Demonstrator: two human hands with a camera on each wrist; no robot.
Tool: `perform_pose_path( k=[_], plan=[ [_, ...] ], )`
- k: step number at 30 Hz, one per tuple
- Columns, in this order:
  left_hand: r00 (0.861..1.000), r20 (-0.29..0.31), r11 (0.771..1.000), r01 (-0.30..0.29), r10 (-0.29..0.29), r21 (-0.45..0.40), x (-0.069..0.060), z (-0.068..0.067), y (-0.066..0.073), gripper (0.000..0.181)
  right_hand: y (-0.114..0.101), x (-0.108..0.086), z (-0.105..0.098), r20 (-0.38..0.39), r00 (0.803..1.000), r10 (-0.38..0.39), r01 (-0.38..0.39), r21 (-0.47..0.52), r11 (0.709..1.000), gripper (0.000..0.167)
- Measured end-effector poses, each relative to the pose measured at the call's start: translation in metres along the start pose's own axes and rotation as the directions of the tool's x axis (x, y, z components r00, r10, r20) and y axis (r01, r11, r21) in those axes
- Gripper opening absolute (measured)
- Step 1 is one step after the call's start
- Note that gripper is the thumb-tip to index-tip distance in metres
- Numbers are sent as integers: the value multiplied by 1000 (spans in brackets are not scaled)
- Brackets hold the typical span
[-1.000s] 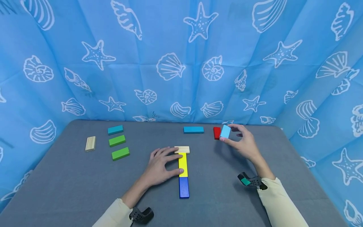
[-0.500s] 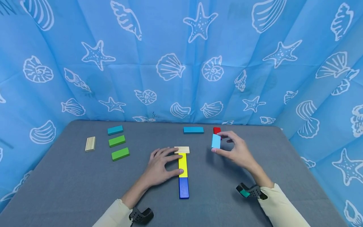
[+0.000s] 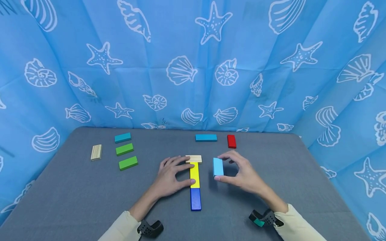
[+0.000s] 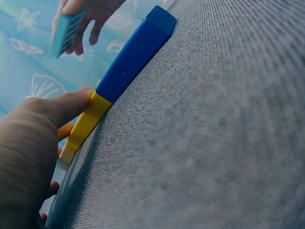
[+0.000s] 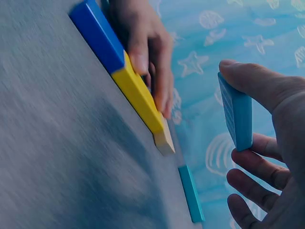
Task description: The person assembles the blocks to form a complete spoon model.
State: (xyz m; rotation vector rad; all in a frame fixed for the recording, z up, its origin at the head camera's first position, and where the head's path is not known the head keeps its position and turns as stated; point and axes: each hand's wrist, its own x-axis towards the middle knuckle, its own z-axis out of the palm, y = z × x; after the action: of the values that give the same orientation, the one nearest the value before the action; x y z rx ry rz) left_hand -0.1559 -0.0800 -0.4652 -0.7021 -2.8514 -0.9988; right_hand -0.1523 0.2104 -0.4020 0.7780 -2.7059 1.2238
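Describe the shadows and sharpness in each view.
Head view: blocks look crisp, with a soft shadow on the gray cloth near the right hand; left wrist view: weave hazes toward the bottom, curtain looks pale; right wrist view: bluish cast, cloth blurred and crossed by broad, soft-edged shadows.

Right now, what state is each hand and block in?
Right hand: pinching light blue block
Light blue block: held aloft
Left hand: thumb touching yellow block
Yellow block: lying, touching dark blue block
Dark blue block: lying, not held
Central wooden block: lying crosswise, touching yellow block
Red block: lying alone
Central teal block: lying alone
Left wooden block: lying alone
Left teal block: lying
Farther green block: lying
Nearer green block: lying
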Motion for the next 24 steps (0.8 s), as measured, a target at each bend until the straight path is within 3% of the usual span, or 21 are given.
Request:
perform_pose_path(
  k=[13, 24],
  plan=[
    [1000, 14, 1000, 13, -13, -2, 0, -1, 0, 59, -12, -21, 24, 140, 990, -10, -1, 72, 997, 63],
    [1000, 5, 1000, 4, -4, -4, 0, 0, 0, 58, -20, -35, 44, 276, 961, -29, -6, 126, 992, 60]
  ],
)
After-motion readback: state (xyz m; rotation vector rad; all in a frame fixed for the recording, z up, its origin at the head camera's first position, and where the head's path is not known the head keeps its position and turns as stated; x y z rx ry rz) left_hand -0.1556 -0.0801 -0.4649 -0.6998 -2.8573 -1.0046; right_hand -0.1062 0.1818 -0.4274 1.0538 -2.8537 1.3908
